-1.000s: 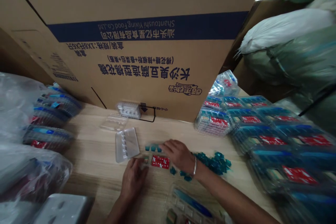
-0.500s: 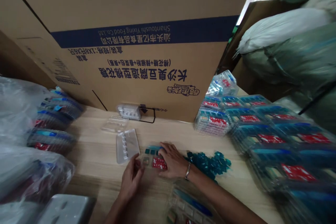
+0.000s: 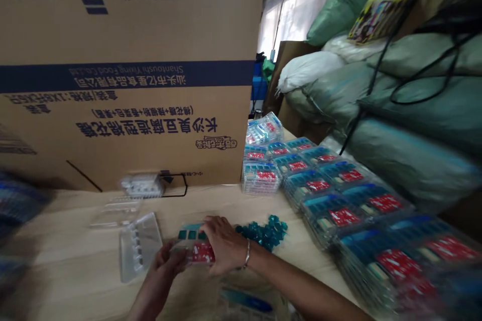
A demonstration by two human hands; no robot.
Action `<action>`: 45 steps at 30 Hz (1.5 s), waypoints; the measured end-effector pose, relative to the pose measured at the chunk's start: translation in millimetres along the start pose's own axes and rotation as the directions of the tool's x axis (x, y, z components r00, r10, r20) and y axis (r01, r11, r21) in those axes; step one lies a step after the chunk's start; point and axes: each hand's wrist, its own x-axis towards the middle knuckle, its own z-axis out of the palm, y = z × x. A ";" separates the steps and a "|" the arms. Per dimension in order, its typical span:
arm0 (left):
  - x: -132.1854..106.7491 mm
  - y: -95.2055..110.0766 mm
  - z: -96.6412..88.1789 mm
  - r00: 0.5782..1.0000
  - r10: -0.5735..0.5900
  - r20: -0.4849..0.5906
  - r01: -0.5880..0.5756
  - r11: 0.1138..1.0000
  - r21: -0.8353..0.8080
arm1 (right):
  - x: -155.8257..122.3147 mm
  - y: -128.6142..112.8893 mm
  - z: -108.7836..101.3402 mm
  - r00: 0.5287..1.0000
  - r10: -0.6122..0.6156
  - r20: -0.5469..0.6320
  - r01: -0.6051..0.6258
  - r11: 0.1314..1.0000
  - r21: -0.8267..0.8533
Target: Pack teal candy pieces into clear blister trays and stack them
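A clear plastic tray point(image 3: 187, 245) with teal pieces along its far side and a red-and-white packet point(image 3: 202, 252) is held between both hands. My left hand point(image 3: 162, 268) pinches its left edge, fingers closed. My right hand point(image 3: 224, 245), with a bracelet at the wrist, wraps round its right side and hides that end. A pile of loose teal pieces point(image 3: 263, 232) lies just right of my right hand. Left of the tray, a translucent white moulded tray point(image 3: 139, 248) rests on the table. Another tray with a blue strip point(image 3: 246, 301) sits below my right forearm, blurred.
A large cardboard box point(image 3: 158, 75) stands across the back of the wooden table point(image 3: 75, 251). Stacks of filled trays point(image 3: 312, 185) line the right side. Near the box are a stack of small white trays point(image 3: 142, 185) and a clear lid point(image 3: 115, 213). Big sacks point(image 3: 376, 90) lie behind.
The view has swung to the right, so the box and table sit further left. My left hand has come onto the tray's left edge; my right hand stays on its right side.
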 end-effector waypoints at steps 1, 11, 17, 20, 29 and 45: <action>-0.9 0.8 12.9 0.998 -0.010 0.057 0.012 0.999 -0.037 | -6.1 1.5 -8.0 1.000 0.008 0.025 -0.008 1.000 -0.013; 10.3 0.6 94.1 0.968 0.056 0.245 -0.059 0.998 0.003 | -34.6 116.7 -143.1 0.981 0.183 -0.062 -0.193 0.904 -0.381; 19.5 -26.9 64.2 0.955 0.202 0.219 -0.240 0.957 0.163 | -15.6 195.3 -167.1 0.976 0.198 0.093 -0.147 0.909 -0.391; 12.6 -31.3 30.4 0.920 0.372 0.125 -0.391 0.838 0.380 | -21.9 212.8 -148.2 0.995 0.095 0.016 -0.085 0.941 -0.326; -4.6 -21.7 -41.3 0.799 0.600 0.035 -0.059 0.021 0.998 | -28.2 256.2 -117.2 0.963 -0.049 -0.265 0.016 0.992 -0.124; -21.7 -33.9 -47.1 0.830 0.532 0.169 -0.168 -0.050 0.985 | -66.3 20.6 23.0 0.999 0.016 0.036 -0.010 0.989 -0.149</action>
